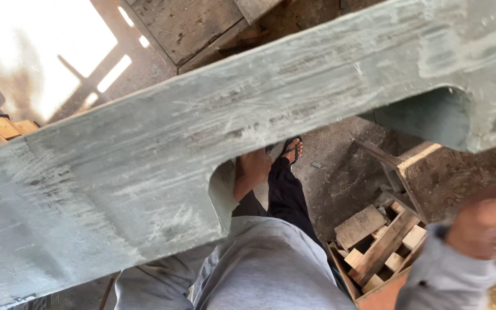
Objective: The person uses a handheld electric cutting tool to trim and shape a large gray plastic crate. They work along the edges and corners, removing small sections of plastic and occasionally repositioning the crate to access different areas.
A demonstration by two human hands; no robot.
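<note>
Grey-green notched plank (162, 155) runs near-left to far-right; right hand (489, 221), blurred, nearest below its right end, grip indeterminate; left hand unseen.

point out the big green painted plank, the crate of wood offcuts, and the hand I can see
green plank (144, 172): head view, on its scuffed broad face.
crate of wood offcuts (377, 250): head view, on a slat inside.
right hand (489, 221): head view, on the blurred back of the hand.

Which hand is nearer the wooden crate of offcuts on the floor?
Right. The right hand, blurred, is just up and right of the crate, apart from it. The left hand is not in view; the grey-green plank fills that side.
</note>
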